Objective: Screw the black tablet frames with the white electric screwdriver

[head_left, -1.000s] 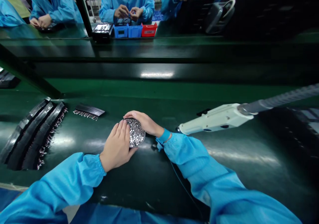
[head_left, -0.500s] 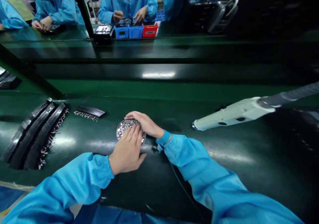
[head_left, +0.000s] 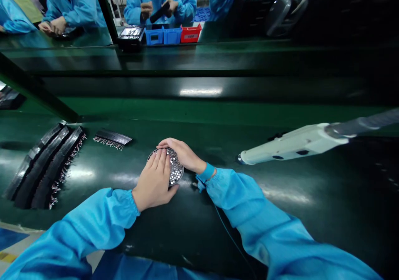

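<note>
A round dish (head_left: 176, 170) full of small shiny metal pieces stands on the dark green bench. My left hand (head_left: 154, 180) lies flat over the left part of the dish, its fingers stretched out on the pieces and its thumb apart near the lower rim. Curved around the upper right rim is my right hand (head_left: 181, 152), with its fingertips at the far edge of the dish. A blue band (head_left: 206, 173) with a thin cord circles my right wrist.
Black strips (head_left: 46, 168) with wire ends lie at the left, a shorter strip (head_left: 112, 138) nearer the dish. A pale handheld tool (head_left: 289, 145) is at the right. Across the bench, people in blue work behind blue bins (head_left: 172, 35) and a red bin (head_left: 190, 35).
My left hand has slid left and slightly up over the dish, uncovering more pieces at the right. My right hand stays almost in place. The person opposite now holds up a dark object.
</note>
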The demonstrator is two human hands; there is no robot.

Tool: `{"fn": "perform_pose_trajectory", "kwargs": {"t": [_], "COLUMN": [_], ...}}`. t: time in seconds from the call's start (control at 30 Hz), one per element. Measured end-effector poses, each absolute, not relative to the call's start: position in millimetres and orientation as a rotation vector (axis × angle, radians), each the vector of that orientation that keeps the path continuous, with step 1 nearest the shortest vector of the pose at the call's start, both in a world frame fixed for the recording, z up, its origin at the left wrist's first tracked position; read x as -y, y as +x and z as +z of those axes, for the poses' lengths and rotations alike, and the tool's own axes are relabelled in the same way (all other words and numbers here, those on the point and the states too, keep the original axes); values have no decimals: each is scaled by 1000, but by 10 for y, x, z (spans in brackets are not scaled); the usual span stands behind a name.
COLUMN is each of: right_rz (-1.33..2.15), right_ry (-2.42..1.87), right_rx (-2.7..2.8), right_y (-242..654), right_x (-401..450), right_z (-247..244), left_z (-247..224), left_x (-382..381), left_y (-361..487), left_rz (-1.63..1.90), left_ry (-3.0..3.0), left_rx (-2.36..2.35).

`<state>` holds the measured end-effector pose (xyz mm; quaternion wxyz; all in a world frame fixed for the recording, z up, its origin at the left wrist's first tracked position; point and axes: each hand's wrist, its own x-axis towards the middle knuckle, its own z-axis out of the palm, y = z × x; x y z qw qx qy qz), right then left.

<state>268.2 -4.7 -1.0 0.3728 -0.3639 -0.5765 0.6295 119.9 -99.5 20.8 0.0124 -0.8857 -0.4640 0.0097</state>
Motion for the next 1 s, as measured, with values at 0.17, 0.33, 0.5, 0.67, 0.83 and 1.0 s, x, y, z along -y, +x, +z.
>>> {"fn": "perform_pose_trajectory", "kwargs": {"t": [0.17,0.33,0.5,0.67,0.83,1.0], "right_rz": [1608,1605,1590,1589,1610,1634], "right_ry": [-942,-935,-933,-955,-961,-960], "right_rx": [1480,1472,1481,1467,1460,1456], "right_y": [2698,2701,2699,2694,2696,2698], "right_x": [66,69,65,67,69,70], "right_z": [40,44,39,35,25,20], "left_z": [204,242,282,238,200,220], "left_x": [975,973,1054,1093,1001,919], "left_y": [1285,1183,1044,1100,1274,1313], "left_rz": [59,62,30,-25,-81,-215], "left_ry": [-2894,-2856,-2696,-2709,-2827,-2952], "left_rx": [1305,1322,1465,1466,1420,1221]}}
